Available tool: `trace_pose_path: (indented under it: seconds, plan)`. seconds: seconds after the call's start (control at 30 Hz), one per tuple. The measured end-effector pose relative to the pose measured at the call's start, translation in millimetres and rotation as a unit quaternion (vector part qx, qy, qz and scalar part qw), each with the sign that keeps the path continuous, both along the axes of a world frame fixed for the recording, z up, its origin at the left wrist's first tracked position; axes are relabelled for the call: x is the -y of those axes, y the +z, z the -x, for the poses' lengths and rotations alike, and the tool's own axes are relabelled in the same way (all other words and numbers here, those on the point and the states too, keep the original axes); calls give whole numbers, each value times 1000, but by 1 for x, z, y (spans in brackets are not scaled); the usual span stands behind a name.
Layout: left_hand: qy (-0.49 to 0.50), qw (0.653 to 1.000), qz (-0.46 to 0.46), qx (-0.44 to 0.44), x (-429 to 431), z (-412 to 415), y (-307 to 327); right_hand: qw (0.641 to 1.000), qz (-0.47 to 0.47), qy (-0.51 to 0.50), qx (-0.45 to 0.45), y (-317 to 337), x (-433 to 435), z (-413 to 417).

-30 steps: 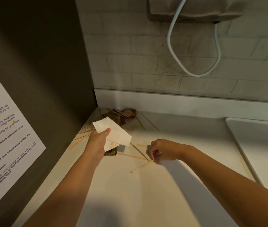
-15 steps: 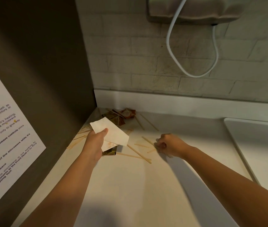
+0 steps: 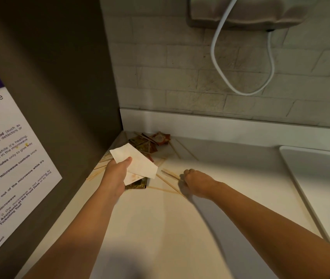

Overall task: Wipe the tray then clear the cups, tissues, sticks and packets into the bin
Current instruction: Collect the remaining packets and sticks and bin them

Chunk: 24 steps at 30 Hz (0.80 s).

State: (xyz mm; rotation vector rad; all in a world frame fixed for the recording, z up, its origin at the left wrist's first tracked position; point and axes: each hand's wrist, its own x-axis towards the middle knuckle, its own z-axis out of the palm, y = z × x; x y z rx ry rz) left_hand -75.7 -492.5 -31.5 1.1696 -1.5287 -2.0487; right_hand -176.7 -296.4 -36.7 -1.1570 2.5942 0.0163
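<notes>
Two hands: left hand (image 3: 115, 175) pinches tissue (image 3: 141, 164); right hand (image 3: 198, 182), curled, grips stick (image 3: 170, 174).

The tissue (image 3: 134, 164) covers most of a dark packet (image 3: 138, 185); the right hand (image 3: 198, 183) hides its own fingertips

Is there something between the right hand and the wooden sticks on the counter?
Nothing visible does. The right hand is right at the end of one stick; others lie uncovered on the counter. The left hand holds the tissue off to the side.
</notes>
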Motion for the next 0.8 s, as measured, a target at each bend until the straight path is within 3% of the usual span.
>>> trace_pose_path:
  seconds: [0.13, 0.47, 0.6, 0.8]
  plan:
    - [-1, 1000, 10, 4, 2, -6, 2, 999, 15, -12, 36, -4, 18, -10]
    - [-9, 999, -5, 35, 9, -17, 8, 999, 39, -7, -16, -1, 32, -21]
    - [-3, 1000, -10, 27, 7, -18, 9, 999, 14, -9, -50, 1, 31, -25]
    - [-9, 1000, -1, 18, 1, -17, 8, 999, -42, 7, -25, 8, 25, -33]
